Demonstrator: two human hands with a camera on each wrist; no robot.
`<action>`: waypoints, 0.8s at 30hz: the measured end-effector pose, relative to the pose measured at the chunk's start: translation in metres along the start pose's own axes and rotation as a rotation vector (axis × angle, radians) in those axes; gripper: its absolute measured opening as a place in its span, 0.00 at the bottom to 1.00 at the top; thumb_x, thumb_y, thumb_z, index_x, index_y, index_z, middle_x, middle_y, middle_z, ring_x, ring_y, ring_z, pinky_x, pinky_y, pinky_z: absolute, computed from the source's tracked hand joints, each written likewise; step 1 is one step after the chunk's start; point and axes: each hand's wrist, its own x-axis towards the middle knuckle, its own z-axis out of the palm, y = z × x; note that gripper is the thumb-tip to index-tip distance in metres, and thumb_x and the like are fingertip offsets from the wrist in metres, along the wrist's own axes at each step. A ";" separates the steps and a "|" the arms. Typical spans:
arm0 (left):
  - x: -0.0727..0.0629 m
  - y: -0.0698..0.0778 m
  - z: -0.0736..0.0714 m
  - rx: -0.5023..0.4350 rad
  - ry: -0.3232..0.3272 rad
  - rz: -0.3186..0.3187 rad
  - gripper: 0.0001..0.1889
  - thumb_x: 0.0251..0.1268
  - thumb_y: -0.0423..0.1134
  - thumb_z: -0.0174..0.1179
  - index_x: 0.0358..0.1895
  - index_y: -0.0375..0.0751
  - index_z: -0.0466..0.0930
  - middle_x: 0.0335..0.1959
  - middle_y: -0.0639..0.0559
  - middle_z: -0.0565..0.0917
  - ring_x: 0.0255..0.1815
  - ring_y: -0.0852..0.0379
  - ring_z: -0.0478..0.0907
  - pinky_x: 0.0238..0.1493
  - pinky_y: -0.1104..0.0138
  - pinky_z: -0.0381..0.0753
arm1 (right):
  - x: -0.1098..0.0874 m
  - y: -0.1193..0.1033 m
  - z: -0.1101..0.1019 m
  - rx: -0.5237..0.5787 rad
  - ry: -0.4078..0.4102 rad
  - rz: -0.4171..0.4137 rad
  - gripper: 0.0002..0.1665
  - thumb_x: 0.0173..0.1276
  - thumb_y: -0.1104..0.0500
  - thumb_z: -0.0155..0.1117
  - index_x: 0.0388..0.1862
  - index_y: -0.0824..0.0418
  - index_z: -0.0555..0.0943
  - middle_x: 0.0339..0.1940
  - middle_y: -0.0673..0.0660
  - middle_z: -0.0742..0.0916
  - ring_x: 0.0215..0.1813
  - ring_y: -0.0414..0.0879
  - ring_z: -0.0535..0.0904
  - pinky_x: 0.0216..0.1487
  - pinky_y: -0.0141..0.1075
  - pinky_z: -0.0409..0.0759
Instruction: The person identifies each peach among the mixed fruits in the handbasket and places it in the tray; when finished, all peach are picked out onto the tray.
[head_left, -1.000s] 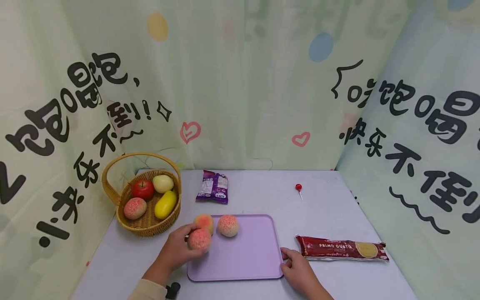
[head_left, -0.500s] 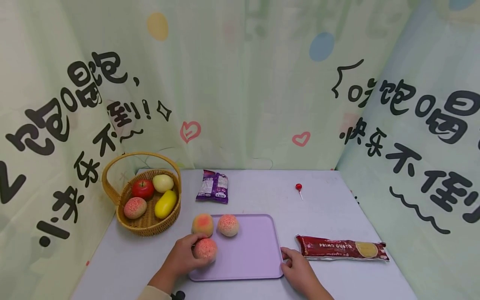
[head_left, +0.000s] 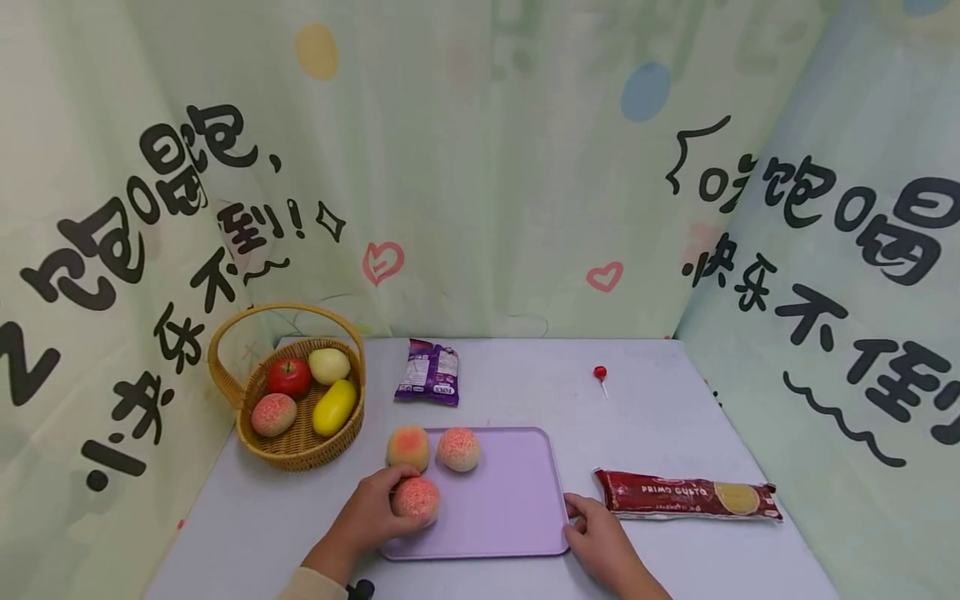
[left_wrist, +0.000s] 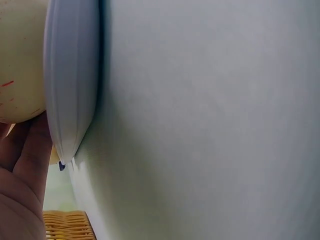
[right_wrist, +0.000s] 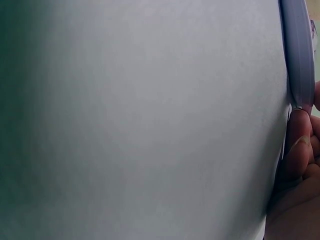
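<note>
My left hand [head_left: 375, 515] grips a pink-speckled peach [head_left: 417, 502] over the left side of a lilac tray [head_left: 502, 492]. In the left wrist view, the peach's pale underside [left_wrist: 20, 60] sits right at the tray's rim, with fingers curled beneath it. Two more peaches stand along the tray's back left: an orange-yellow one [head_left: 408, 448] at the corner and a speckled one [head_left: 459, 450] beside it. My right hand [head_left: 600, 537] holds the tray's right edge near the front corner. The right wrist view shows its fingers and thumb [right_wrist: 300, 155] at the rim.
A wicker basket [head_left: 300, 458] at the left holds a tomato [head_left: 288, 378], a peach, a yellow fruit and a pale round one. Behind the tray lies a purple snack bag [head_left: 430, 373]. A red lollipop [head_left: 601, 373] and a red spaghetti packet [head_left: 690, 496] lie to the right.
My left hand has brought the speckled peach a little to the right and nearer the front, away from the orange-yellow one. The right hand stays at the tray's edge.
</note>
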 end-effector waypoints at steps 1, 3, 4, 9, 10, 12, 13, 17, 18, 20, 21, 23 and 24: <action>0.000 0.000 0.000 -0.005 -0.004 -0.001 0.33 0.45 0.52 0.82 0.56 0.46 0.82 0.50 0.60 0.85 0.49 0.63 0.80 0.56 0.60 0.83 | 0.000 0.000 0.000 -0.002 -0.001 -0.003 0.30 0.64 0.66 0.69 0.66 0.73 0.77 0.44 0.53 0.85 0.36 0.42 0.76 0.33 0.30 0.78; 0.000 0.002 0.000 -0.007 -0.015 -0.007 0.33 0.45 0.52 0.82 0.57 0.46 0.82 0.50 0.60 0.85 0.49 0.62 0.80 0.56 0.60 0.83 | 0.000 0.000 0.000 -0.007 -0.001 -0.007 0.30 0.64 0.66 0.69 0.66 0.73 0.77 0.44 0.53 0.85 0.36 0.41 0.76 0.33 0.30 0.77; 0.000 0.002 -0.001 -0.011 -0.022 -0.011 0.33 0.46 0.53 0.82 0.57 0.46 0.81 0.51 0.60 0.84 0.49 0.62 0.80 0.57 0.60 0.83 | 0.000 0.000 0.000 -0.005 -0.003 -0.001 0.30 0.65 0.66 0.69 0.66 0.72 0.77 0.44 0.53 0.85 0.37 0.42 0.76 0.33 0.30 0.78; 0.000 0.003 -0.002 -0.018 -0.064 -0.016 0.34 0.47 0.54 0.81 0.58 0.45 0.81 0.55 0.59 0.83 0.54 0.59 0.79 0.61 0.56 0.82 | 0.001 -0.001 0.000 -0.008 -0.005 0.003 0.30 0.65 0.66 0.69 0.66 0.72 0.77 0.44 0.52 0.85 0.37 0.42 0.76 0.33 0.31 0.78; 0.000 0.003 -0.002 -0.019 -0.074 -0.017 0.35 0.47 0.54 0.81 0.59 0.45 0.81 0.56 0.58 0.82 0.55 0.58 0.79 0.62 0.55 0.82 | 0.001 -0.001 0.001 -0.006 -0.005 0.011 0.30 0.65 0.66 0.69 0.67 0.71 0.77 0.44 0.52 0.85 0.37 0.42 0.76 0.33 0.31 0.78; 0.001 0.002 -0.002 -0.018 -0.095 -0.021 0.37 0.47 0.54 0.81 0.61 0.44 0.80 0.58 0.57 0.82 0.57 0.57 0.79 0.63 0.53 0.81 | 0.002 -0.001 0.001 -0.009 -0.003 0.013 0.30 0.65 0.66 0.69 0.67 0.71 0.77 0.44 0.52 0.85 0.37 0.42 0.76 0.33 0.31 0.77; 0.002 0.001 -0.003 -0.022 -0.109 -0.025 0.37 0.47 0.54 0.81 0.62 0.44 0.80 0.59 0.56 0.81 0.58 0.56 0.79 0.64 0.52 0.80 | 0.002 -0.001 0.001 -0.011 -0.002 0.014 0.30 0.66 0.66 0.69 0.67 0.71 0.77 0.44 0.52 0.85 0.37 0.43 0.75 0.33 0.31 0.77; 0.005 0.000 -0.004 -0.010 -0.173 -0.037 0.39 0.48 0.53 0.81 0.65 0.45 0.78 0.61 0.55 0.81 0.60 0.54 0.78 0.66 0.49 0.78 | 0.002 -0.001 0.001 -0.009 -0.003 0.028 0.30 0.66 0.65 0.68 0.67 0.70 0.77 0.44 0.52 0.84 0.37 0.43 0.75 0.33 0.31 0.77; 0.005 0.000 -0.004 -0.007 -0.186 -0.037 0.39 0.48 0.52 0.81 0.65 0.45 0.78 0.62 0.54 0.81 0.60 0.53 0.78 0.66 0.48 0.78 | 0.002 -0.001 0.001 -0.009 -0.006 0.030 0.30 0.66 0.65 0.68 0.67 0.70 0.77 0.44 0.52 0.84 0.37 0.43 0.75 0.33 0.32 0.77; 0.005 -0.001 -0.004 0.003 -0.205 -0.039 0.40 0.47 0.52 0.82 0.66 0.44 0.78 0.62 0.53 0.81 0.61 0.52 0.78 0.66 0.47 0.78 | 0.002 -0.002 0.001 -0.008 -0.007 0.036 0.30 0.66 0.65 0.69 0.67 0.70 0.77 0.44 0.52 0.84 0.37 0.43 0.75 0.33 0.32 0.77; 0.005 -0.001 -0.004 0.007 -0.209 -0.040 0.40 0.47 0.51 0.82 0.66 0.44 0.77 0.62 0.53 0.81 0.61 0.52 0.78 0.66 0.47 0.78 | 0.002 -0.002 0.001 -0.009 -0.008 0.039 0.30 0.66 0.65 0.69 0.67 0.70 0.77 0.44 0.52 0.84 0.37 0.43 0.75 0.33 0.32 0.77; 0.004 0.000 -0.004 0.007 -0.209 -0.043 0.40 0.47 0.51 0.82 0.66 0.44 0.77 0.63 0.52 0.81 0.61 0.51 0.78 0.66 0.47 0.78 | 0.002 -0.002 0.001 -0.008 -0.009 0.050 0.30 0.66 0.65 0.69 0.67 0.70 0.77 0.43 0.52 0.84 0.37 0.43 0.75 0.33 0.31 0.77; 0.004 0.000 -0.005 0.008 -0.209 -0.042 0.40 0.47 0.51 0.82 0.66 0.43 0.77 0.63 0.52 0.81 0.62 0.51 0.78 0.66 0.47 0.78 | 0.002 -0.002 0.001 -0.010 -0.008 0.051 0.30 0.66 0.64 0.69 0.67 0.70 0.77 0.43 0.52 0.84 0.37 0.43 0.75 0.33 0.31 0.77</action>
